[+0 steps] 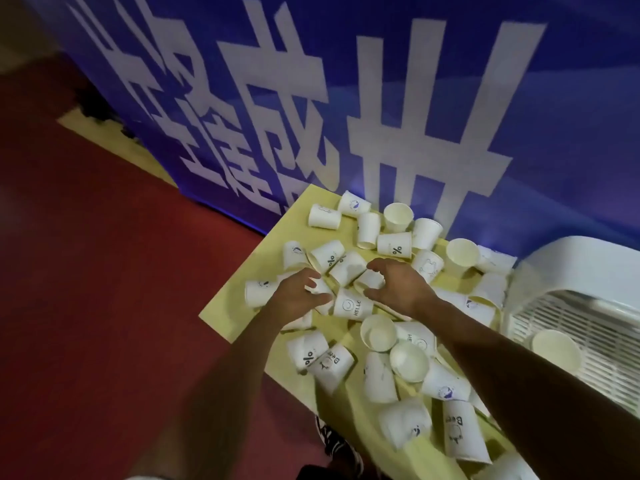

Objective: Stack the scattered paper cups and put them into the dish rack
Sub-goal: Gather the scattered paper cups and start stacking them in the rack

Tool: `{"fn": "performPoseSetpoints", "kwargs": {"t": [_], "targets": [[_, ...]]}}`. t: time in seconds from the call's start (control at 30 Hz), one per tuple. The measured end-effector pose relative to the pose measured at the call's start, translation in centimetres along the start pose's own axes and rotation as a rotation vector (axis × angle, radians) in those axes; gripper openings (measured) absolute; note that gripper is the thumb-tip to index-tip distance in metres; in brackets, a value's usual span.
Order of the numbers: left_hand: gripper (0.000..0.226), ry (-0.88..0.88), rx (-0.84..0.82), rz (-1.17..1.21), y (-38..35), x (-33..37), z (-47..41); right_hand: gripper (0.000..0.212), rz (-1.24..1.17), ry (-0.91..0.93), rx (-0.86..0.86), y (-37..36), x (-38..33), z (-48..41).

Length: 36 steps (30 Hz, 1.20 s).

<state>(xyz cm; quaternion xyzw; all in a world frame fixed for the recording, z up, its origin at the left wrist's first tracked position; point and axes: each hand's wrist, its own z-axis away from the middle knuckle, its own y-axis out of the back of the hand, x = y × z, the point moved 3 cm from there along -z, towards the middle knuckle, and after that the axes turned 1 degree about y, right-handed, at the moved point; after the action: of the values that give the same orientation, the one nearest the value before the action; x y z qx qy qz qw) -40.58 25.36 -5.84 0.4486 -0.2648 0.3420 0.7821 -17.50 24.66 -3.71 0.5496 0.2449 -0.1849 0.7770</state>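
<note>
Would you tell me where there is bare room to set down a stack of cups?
Bare table shows along the far left edge, between the banner and the cups. The dish rack floor is mostly free beside one cup. The middle, under the left hand and right hand, is crowded.

— What are the paper cups (pixel 353 304) made of?
— Matt white paper, printed. The dish rack (pixel 571 258) at three o'clock is smooth, slightly glossy white plastic.
— And the tabletop (pixel 294 223)?
— Smooth, matt, pale yellow. The floor (pixel 104 271) at nine o'clock looks matt red.
</note>
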Motion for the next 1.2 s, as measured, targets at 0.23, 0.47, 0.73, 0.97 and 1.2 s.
{"fn": "performPoseSetpoints", "kwargs": {"t": [0.23,0.47,0.73,0.97,1.2], "targets": [[0.038,0.040,0.075,-0.022,5.3,-5.6,-3.5,0.060,0.074,0.014,-0.079,-3.3,-3.9,-7.2],[0.044,0.001,0.168,-0.262,8.4,-10.1,-6.6,0.060,0.215,0.077,-0.146,-6.8,-6.0,-12.4],[0.063,0.014,0.022,-0.552,8.5,-12.9,-9.4,0.072,0.513,0.096,-0.150,-8.7,-6.6,-16.3],[0.058,0.065,-0.029,-0.486,8.9,-13.5,-10.6,0.073,0.628,0.021,-0.193,-9.9,-6.0,-17.8],[0.055,0.151,0.017,-0.266,10.4,-14.0,-10.8,0.070,0.687,0.074,-0.185,-10.3,-5.5,-18.4]]}}
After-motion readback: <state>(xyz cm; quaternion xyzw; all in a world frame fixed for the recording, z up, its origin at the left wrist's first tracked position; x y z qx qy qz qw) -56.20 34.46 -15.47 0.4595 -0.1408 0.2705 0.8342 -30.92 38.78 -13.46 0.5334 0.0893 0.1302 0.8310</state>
